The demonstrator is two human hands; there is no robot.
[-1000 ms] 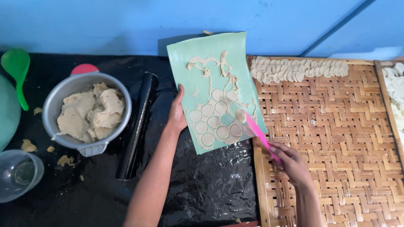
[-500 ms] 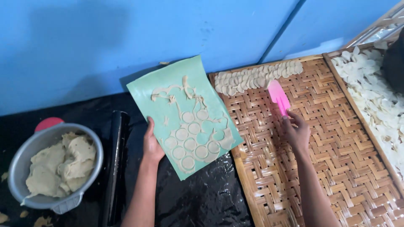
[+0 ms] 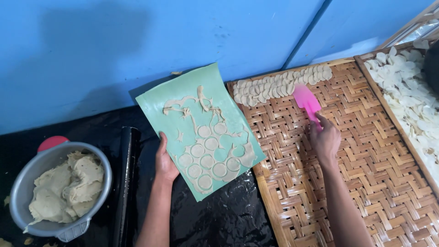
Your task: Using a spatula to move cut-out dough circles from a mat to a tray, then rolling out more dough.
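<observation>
My right hand (image 3: 325, 141) grips the pink spatula (image 3: 306, 101), its blade at eleven o'clock, seemingly above the woven tray (image 3: 366, 183).

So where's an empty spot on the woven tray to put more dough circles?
The woven tray is bare across its middle and near end, below the row of dough circles along its far edge and around the right hand holding the pink spatula. The neighbouring tray is crowded.
</observation>
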